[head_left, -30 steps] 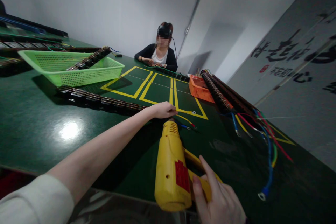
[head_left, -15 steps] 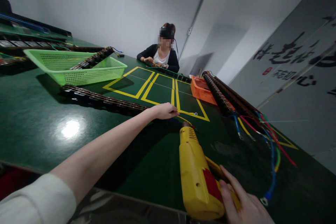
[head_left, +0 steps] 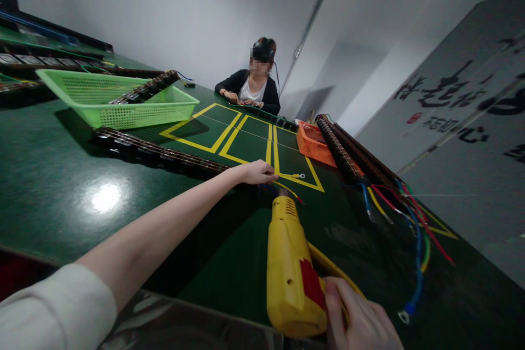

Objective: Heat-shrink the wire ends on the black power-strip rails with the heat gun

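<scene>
My right hand (head_left: 361,322) is wrapped round the handle of a yellow heat gun (head_left: 289,268) with a red label. Its nozzle points away from me at thin wires (head_left: 293,192) lying on the green table (head_left: 61,186). My left hand (head_left: 256,171) reaches far out, fingers pinched on a yellow wire with a ring terminal (head_left: 292,176), just beyond the gun's nozzle. The long black terminal strip (head_left: 156,154) runs up to my left wrist.
A green mesh basket (head_left: 118,104) stands at the left, an orange basket (head_left: 314,142) at the right. More terminal strips (head_left: 348,153) with coloured wires (head_left: 410,213) lie on the right. A person in a dark top (head_left: 254,85) works at the far end. Yellow tape marks squares mid-table.
The heat gun swung from left to right and has come back slightly left, nozzle still near the wires. My left hand has kept its pinch in the same spot.
</scene>
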The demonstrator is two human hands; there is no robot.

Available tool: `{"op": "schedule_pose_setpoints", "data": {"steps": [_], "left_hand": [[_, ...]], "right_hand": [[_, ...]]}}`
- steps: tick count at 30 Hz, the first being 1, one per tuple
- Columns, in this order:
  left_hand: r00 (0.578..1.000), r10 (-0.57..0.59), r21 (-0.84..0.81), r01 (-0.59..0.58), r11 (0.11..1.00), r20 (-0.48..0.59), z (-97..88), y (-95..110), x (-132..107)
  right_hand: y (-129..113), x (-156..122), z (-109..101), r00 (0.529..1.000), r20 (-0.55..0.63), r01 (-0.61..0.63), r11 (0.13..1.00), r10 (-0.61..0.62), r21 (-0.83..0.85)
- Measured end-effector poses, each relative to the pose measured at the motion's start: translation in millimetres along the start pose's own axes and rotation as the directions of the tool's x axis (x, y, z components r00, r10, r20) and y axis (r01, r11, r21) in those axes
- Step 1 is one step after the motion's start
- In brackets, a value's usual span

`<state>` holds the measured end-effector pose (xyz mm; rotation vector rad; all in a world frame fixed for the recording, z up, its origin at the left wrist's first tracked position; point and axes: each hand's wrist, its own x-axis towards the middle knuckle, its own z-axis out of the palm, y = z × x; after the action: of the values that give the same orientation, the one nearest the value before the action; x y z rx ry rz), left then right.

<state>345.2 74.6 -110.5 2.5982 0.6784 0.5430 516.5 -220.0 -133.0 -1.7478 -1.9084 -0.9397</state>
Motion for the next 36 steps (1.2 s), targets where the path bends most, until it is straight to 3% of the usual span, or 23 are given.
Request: {"op": "schedule_pose_setpoints", "data": {"steps": [8,14,18,23,36], "left_hand": [[0.999,0.053,0.018,-0.053,0.998,-0.003,0.0,-0.8,0.6],[0.999,0.050,0.009,-0.050,0.999,-0.006,-2.4,0.5,-1.2],[0.999,0.046,0.005,-0.046,0.999,-0.008,-2.8,0.9,-2.2],[0.999,0.043,0.015,-0.043,0.999,-0.010,-2.0,0.5,-1.4],[1.000,0.012,-0.001,-0.012,1.000,-0.006,-1.9,0.4,-2.4]], "right_hand": [[-40.1,10.7,2.2,0.994,-0.004,-0.109,0.990,0.110,0.092],[-45.4,12.8,2.1,0.989,-0.045,-0.137,0.985,0.142,0.103],[-39.8,11.7,1.9,0.993,-0.021,-0.114,0.991,0.116,0.068],[-28.7,7.4,1.9,0.980,0.053,-0.194,0.981,0.192,0.030],[31.2,-8.0,3.2,0.977,0.086,-0.192,0.981,0.195,-0.042]]}}
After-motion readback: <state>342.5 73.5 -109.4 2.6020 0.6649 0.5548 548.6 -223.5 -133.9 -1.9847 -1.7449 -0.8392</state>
